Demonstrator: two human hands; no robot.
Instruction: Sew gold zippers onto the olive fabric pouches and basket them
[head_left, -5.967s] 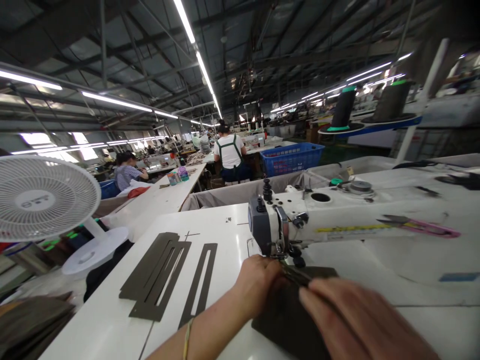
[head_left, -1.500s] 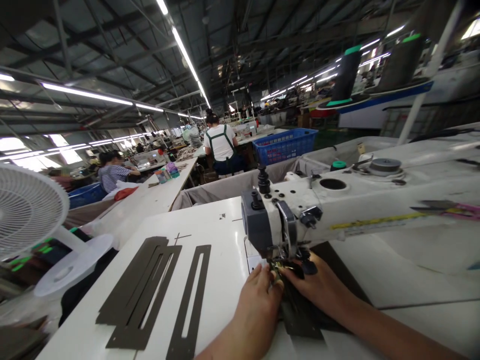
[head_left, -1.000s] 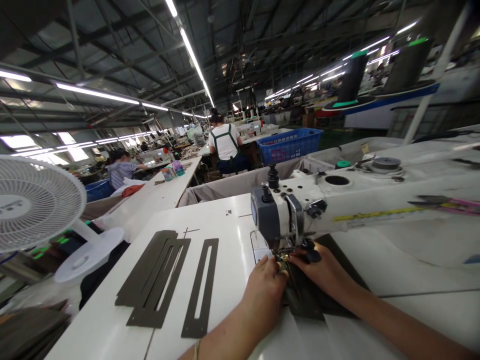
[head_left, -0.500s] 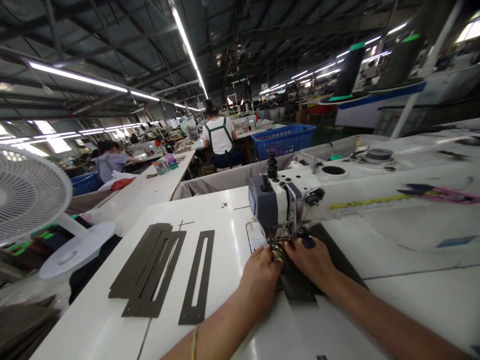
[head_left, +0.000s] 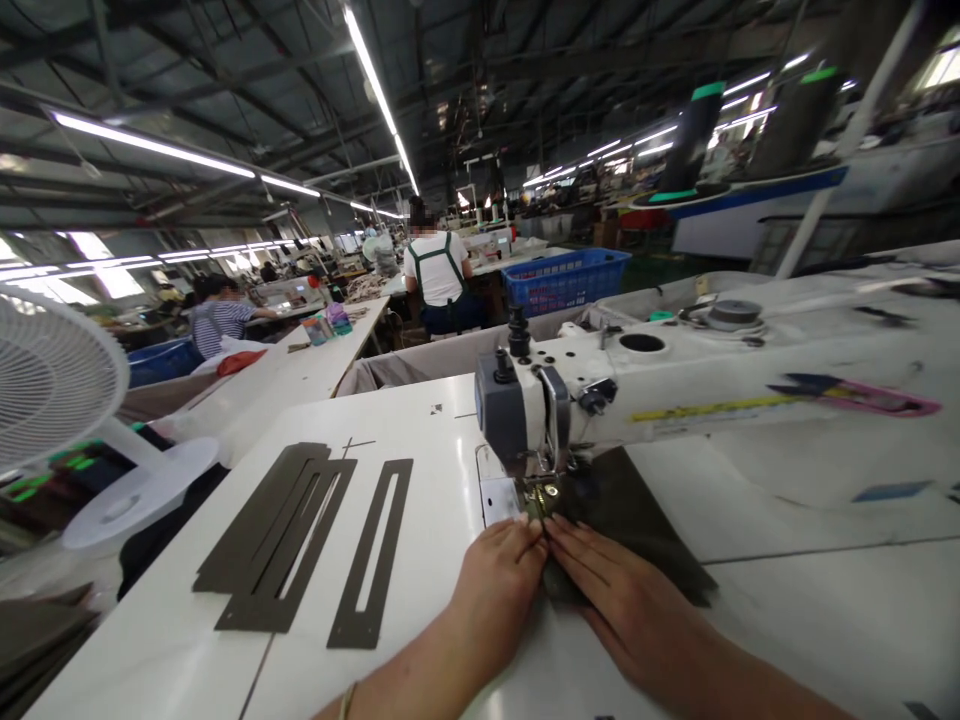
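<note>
Looks like guiding the dark cloth (head_left: 630, 510), brass zip (head_left: 537, 496) and all, under the sewing machine head (head_left: 517, 405), pressing down with left hand (head_left: 497, 580) and right hand (head_left: 624, 592), fingertips close together; can't tell if pinching. Probably calls for a straight, flat feed next, tbh.

Thin yellowish band (head_left: 347, 700) around the bare left forearm (head_left: 420, 655)
</note>
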